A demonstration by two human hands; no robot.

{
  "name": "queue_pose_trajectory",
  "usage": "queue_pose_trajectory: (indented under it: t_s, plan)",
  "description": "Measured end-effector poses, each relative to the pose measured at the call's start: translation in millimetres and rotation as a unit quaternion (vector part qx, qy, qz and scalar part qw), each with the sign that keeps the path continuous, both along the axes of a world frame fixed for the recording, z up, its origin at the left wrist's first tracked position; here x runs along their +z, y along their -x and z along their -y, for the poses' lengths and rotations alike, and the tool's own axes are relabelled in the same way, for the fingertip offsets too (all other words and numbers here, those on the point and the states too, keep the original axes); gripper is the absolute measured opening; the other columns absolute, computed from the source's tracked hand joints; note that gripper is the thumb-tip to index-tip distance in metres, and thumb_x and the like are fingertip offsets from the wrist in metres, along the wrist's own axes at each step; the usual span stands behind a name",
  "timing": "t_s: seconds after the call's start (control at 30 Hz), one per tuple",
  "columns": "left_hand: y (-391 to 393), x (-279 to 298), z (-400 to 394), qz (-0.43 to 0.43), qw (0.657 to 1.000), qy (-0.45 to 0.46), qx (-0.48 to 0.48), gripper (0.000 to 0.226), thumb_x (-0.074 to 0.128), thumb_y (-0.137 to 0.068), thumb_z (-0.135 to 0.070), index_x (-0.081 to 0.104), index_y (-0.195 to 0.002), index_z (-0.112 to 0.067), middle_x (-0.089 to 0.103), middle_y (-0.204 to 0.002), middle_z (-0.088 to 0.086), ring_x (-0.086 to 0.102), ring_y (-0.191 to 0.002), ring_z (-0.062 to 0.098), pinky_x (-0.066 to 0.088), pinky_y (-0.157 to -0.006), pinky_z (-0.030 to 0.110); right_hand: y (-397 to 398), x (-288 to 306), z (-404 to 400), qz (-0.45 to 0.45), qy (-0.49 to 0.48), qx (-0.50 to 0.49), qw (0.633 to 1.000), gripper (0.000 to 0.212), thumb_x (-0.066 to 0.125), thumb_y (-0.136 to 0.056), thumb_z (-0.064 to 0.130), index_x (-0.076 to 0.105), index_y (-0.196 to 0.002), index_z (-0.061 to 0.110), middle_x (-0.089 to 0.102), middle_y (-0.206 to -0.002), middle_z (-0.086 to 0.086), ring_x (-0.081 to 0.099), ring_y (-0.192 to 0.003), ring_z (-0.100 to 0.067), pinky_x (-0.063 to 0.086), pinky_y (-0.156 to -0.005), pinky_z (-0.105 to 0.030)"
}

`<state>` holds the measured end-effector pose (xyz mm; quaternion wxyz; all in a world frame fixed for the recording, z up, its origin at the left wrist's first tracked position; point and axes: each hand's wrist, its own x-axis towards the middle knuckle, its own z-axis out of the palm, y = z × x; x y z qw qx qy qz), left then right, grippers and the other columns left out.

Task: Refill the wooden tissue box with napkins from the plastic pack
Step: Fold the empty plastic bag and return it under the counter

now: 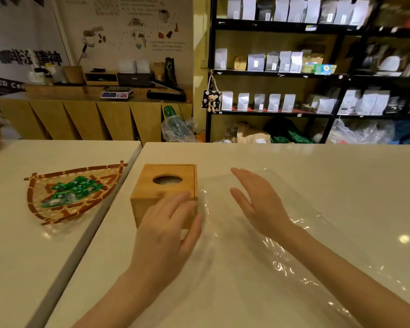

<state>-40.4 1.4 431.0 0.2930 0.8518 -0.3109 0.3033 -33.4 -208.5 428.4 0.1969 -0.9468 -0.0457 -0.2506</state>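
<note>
The wooden tissue box (152, 183) stands upright on the white counter, its lid closed, and white napkin shows through the round hole (167, 180) on top. My left hand (166, 223) rests with spread fingers against the box's near right corner. My right hand (258, 202) hovers flat and open to the right of the box, holding nothing. Beneath both hands the clear plastic pack (291, 252) lies flattened on the counter, and I see no napkins in it.
A woven bamboo tray (33, 192) with several green wrapped sweets sits on the neighbouring counter at the left. A gap (118, 185) runs between the two counters. Behind are a wooden sideboard and black shelves of bags.
</note>
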Motion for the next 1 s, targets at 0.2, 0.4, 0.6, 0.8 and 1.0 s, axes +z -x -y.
queue_pose_trajectory:
  t_s: [0.2, 0.4, 0.6, 0.8, 1.0]
  plan:
    - [14, -26, 57, -0.107, 0.985, -0.137, 0.024, 0.041, 0.04, -0.08, -0.044, 0.068, -0.091, -0.017, 0.075, -0.085, 0.002, 0.07, -0.085, 0.022, 0.053, -0.069, 0.032, 20, -15, 92, -0.131, 0.056, -0.182, 0.973, 0.049, 0.035, -0.097, 0.036, 0.037, -0.139, 0.01, 0.039, -0.147, -0.009, 0.027, -0.14, -0.023, 0.018, -0.113, -0.035]
    - [3, -48, 85, -0.224, 0.934, -0.258, 0.103, 0.047, 0.038, -0.086, -0.049, 0.042, -0.122, -0.019, 0.056, -0.117, 0.011, 0.039, -0.122, 0.027, 0.033, -0.096, 0.037, 37, -39, 130, -0.245, 0.073, -0.288, 0.923, 0.065, 0.036, -0.09, 0.055, 0.048, -0.122, 0.001, 0.046, -0.135, -0.016, 0.03, -0.134, -0.031, 0.026, -0.109, -0.046]
    - [-4, -45, 98, -0.272, 0.942, -0.191, 0.039, 0.047, 0.047, -0.088, -0.03, 0.036, -0.132, -0.017, 0.044, -0.133, 0.006, 0.035, -0.129, 0.025, 0.032, -0.104, 0.036, 41, -35, 133, -0.213, -0.065, -0.281, 0.934, 0.046, 0.052, -0.086, 0.045, 0.05, -0.119, 0.013, 0.056, -0.124, -0.008, 0.041, -0.124, -0.03, 0.025, -0.107, -0.049]
    - [-23, -29, 118, -0.407, 0.904, 0.131, -0.019, 0.064, 0.06, -0.077, -0.002, 0.038, -0.134, -0.023, 0.041, -0.135, 0.011, 0.056, -0.092, 0.02, 0.046, -0.082, 0.03, 39, -37, 148, -0.074, -0.207, -0.278, 0.935, 0.025, 0.047, -0.085, 0.012, 0.057, -0.106, 0.02, 0.068, -0.087, -0.005, 0.061, -0.09, -0.029, 0.041, -0.091, -0.042]
    - [-53, -12, 122, -0.512, 0.787, 0.339, -0.057, 0.048, 0.064, -0.078, 0.003, 0.053, -0.124, -0.01, 0.062, -0.097, 0.014, 0.057, -0.075, 0.018, 0.047, -0.066, 0.022, 28, -25, 171, 0.006, -0.419, -0.182, 0.889, 0.033, 0.056, -0.085, 0.008, 0.053, -0.11, 0.029, 0.065, -0.068, -0.004, 0.059, -0.068, -0.016, 0.045, -0.063, -0.027]
